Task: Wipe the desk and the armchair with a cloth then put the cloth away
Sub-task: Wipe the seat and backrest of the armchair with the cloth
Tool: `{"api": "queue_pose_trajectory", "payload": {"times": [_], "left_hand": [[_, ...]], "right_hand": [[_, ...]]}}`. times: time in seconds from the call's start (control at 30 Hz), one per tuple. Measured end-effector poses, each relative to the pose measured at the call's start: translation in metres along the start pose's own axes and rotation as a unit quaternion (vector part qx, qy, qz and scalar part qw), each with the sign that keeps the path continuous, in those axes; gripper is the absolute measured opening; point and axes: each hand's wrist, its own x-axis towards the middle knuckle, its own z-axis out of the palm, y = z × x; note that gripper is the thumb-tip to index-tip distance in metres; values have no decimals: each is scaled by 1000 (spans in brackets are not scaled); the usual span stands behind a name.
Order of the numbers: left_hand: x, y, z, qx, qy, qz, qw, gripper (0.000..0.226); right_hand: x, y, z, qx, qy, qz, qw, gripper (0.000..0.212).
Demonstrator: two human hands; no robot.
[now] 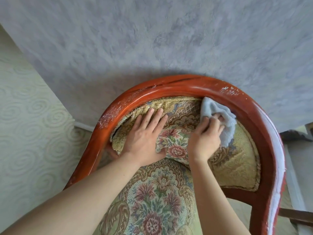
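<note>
Looking down from the head camera, the view takes in a red-brown curved wooden armchair (186, 85) with floral tapestry upholstery, standing against a grey-lilac textured wall (152, 39). At nine o'clock a pale green wall with raised swirl patterns (25, 116) meets the grey one in a corner. White scuffs mark the armchair's frame at ten o'clock and at one o'clock of its arc.

The left hand (144, 138) lies flat on the padded tapestry backrest (176, 141), fingers straight and slightly spread, tips pointing to twelve o'clock and reaching the backrest's top edge. It holds nothing; its palm presses on the fabric.

The right hand (205, 138) sits at three o'clock of the left one, apart from it. Its fingers are curled round a light blue fluffy cloth (210, 109), two fingertips showing through the folds. The cloth is bunched against the upper right of the backrest, touching the inner edge of the wooden rail, one end trailing down toward five o'clock.

The floral seat cushion (152, 200) fills six o'clock between both forearms. At four o'clock a dark wooden rail (296, 216) shows beyond the armchair's frame.
</note>
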Motion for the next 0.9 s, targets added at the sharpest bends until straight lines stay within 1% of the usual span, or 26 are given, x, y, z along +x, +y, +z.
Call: {"api": "queue_pose_trajectory", "payload": {"times": [0.07, 0.13, 0.2, 0.23, 0.3, 0.33, 0.37, 0.4, 0.43, 0.5, 0.57, 0.6, 0.63, 0.67, 0.7, 0.73, 0.83, 0.9], "left_hand": [[0, -1, 0, 11, 3, 8, 1000, 112], [0, -1, -1, 18, 9, 13, 1000, 111], [-1, -1, -2, 19, 16, 13, 1000, 109], [-1, -1, -2, 16, 18, 12, 1000, 108], [-1, -2, -2, 8, 23, 11, 1000, 106], [-1, -1, -3, 5, 25, 12, 1000, 105], [-1, -1, -3, 3, 26, 13, 1000, 105], [-1, -2, -2, 3, 28, 13, 1000, 105], [-1, -3, -2, 3, 28, 14, 999, 105], [0, -6, 0, 4, 24, 20, 1000, 105], [0, -9, 2, 5, 16, 26, 1000, 107], [1, -9, 3, 4, 14, 27, 1000, 108], [1, -9, 3, 2, 13, 26, 1000, 109], [1, -8, 4, 1, 14, 24, 1000, 110], [1, -7, 4, 1, 16, 24, 1000, 111], [1, -7, 5, 2, 17, 25, 1000, 112], [2, -8, 6, 0, 22, 29, 999, 112], [1, -9, 6, 1, 25, 35, 999, 112]], "right_hand": [[-5, -13, 17, 7, -21, -56, 998, 24], [-10, -20, 26, 23, -53, -140, 988, 17], [-11, -20, 24, 31, -84, -191, 977, 17], [-9, -17, 20, 31, -106, -209, 972, 20], [-5, -13, 8, 28, -178, -241, 954, 23], [-3, -13, -1, 32, -214, -243, 946, 22], [0, -14, -10, 57, -232, -222, 945, 21], [3, -16, -20, 99, -222, -176, 954, 23], [7, -18, -31, 152, -188, -114, 964, 27], [13, -18, -57, 257, -72, 11, 964, 30], [17, -10, -80, 300, 53, 83, 949, 33], [19, -5, -89, 274, 105, 93, 951, 34], [19, 1, -92, 218, 148, 85, 961, 33], [20, 6, -90, 156, 173, 68, 970, 32], [20, 9, -83, 105, 178, 56, 977, 31], [18, 10, -71, 63, 158, 46, 984, 30], [8, 1, -21, -15, 32, 1, 999, 25], [-1, -9, 8, -29, -18, -50, 998, 23]]}}
